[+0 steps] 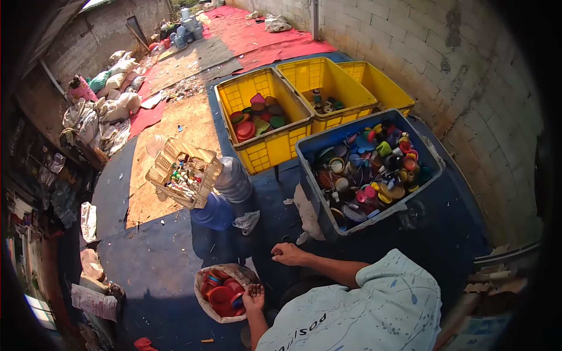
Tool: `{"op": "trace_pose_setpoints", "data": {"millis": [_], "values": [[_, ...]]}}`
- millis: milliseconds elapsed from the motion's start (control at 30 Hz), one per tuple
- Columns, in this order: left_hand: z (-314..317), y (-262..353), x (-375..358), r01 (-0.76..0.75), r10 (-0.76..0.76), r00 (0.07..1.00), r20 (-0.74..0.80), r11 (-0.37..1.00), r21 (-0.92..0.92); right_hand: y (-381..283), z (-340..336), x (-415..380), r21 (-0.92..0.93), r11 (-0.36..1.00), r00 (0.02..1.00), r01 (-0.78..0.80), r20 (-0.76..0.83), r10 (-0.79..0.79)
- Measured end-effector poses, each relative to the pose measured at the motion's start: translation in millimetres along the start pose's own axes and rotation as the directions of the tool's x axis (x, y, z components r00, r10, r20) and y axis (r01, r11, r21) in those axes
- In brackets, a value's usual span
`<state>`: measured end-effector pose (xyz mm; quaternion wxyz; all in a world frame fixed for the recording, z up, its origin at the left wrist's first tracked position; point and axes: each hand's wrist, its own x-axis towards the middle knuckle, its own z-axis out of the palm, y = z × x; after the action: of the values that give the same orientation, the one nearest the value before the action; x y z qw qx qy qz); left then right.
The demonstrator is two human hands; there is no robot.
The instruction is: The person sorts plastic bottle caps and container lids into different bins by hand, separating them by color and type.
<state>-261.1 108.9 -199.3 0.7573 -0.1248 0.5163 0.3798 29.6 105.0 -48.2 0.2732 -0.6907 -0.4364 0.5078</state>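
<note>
Blue flooring (152,269) carries a sack (244,272) and jugs (212,213).

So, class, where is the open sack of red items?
In the head view, the open sack sits low, left of centre, beside the left hand.

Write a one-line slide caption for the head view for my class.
The left hand at a sack of mostly red items; a crowded blue crate and three yellow crates stand beyond.
</note>
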Motion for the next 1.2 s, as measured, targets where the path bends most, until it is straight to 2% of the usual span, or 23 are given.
{"op": "trace_pose_setpoints", "data": {"millis": [133, 267, 433, 533, 600, 633, 700, 733, 800, 833, 867, 933, 1000, 1133, 1200], "values": [[-18.7, -40.5, -17.2, 0.051, -0.051, 0.996, -0.071, 0.999, -0.002, 16.3, -31.1, -62.1, 0.014, 0.999, 0.997, 0.046, -0.064, -0.045], [26.1, -73.4, -34.4, -0.109, 0.099, 0.993, 0.062, 0.978, 0.178, 29.4, -73.1, -95.3, 0.018, 0.991, 0.979, 0.129, -0.161, -0.125], [147.7, -128.3, -76.7, -0.351, 0.254, 0.917, 0.308, 0.88, 0.319, 59.2, -144.6, -131.2, 0.069, 0.958, 0.909, 0.278, -0.342, -0.239], [229.0, -180.3, -95.7, -0.516, 0.324, 0.808, 0.492, 0.793, 0.324, 92.6, -214.1, -162.5, 0.093, 0.942, 0.873, 0.323, -0.414, -0.259], [289.6, -231.6, -119.2, -0.605, 0.359, 0.746, 0.561, 0.718, 0.345, 124.4, -261.7, -183.2, 0.134, 0.926, 0.841, 0.353, -0.479, -0.251], [313.7, -261.6, -121.2, -0.624, 0.357, 0.725, 0.589, 0.703, 0.341, 140.9, -289.3, -194.5, -0.006, 0.929, 0.782, 0.37, -0.537, -0.315], [355.8, -314.9, -130.8, -0.655, 0.359, 0.719, 0.596, 0.637, 0.406, 171.4, -348.2, -216.5, 0.031, 0.956, 0.814, 0.293, -0.532, -0.232], [374.2, -344.3, -137.8, -0.66, 0.365, 0.732, 0.575, 0.59, 0.466, 193.8, -371.9, -221.2, -0.117, 0.939, 0.722, 0.323, -0.611, -0.325], [393.3, -391.9, -142.7, -0.654, 0.281, 0.732, 0.621, 0.545, 0.525, 215.3, -426.2, -238.6, -0.167, 0.962, 0.709, 0.217, -0.65, -0.273], [398.8, -410.3, -146.1, -0.65, 0.26, 0.741, 0.619, 0.507, 0.566, 224.2, -447.3, -243.0, -0.091, 0.981, 0.707, 0.17, -0.683, -0.186], [403.4, -424.6, -149.3, -0.647, 0.241, 0.749, 0.617, 0.468, 0.602, 234.5, -463.8, -243.1, -0.152, 0.977, 0.678, 0.153, -0.703, -0.215], [404.8, -442.0, -150.1, -0.672, 0.263, 0.74, 0.619, 0.326, 0.665, 240.3, -484.9, -242.4, -0.268, 0.959, 0.734, 0.09, -0.633, -0.246], [403.1, -451.4, -148.9, -0.647, 0.312, 0.761, 0.568, 0.305, 0.699, 243.9, -486.1, -227.8, -0.363, 0.925, 0.809, 0.108, -0.509, -0.295], [407.3, -455.5, -156.5, -0.609, 0.366, 0.789, 0.493, 0.358, 0.708, 228.8, -461.7, -194.2, -0.487, 0.857, 0.876, 0.169, -0.324, -0.357], [406.3, -452.3, -152.5, -0.594, 0.395, 0.797, 0.457, 0.375, 0.712, 218.7, -443.7, -177.5, -0.556, 0.814, 0.924, 0.166, -0.201, -0.326]]}}
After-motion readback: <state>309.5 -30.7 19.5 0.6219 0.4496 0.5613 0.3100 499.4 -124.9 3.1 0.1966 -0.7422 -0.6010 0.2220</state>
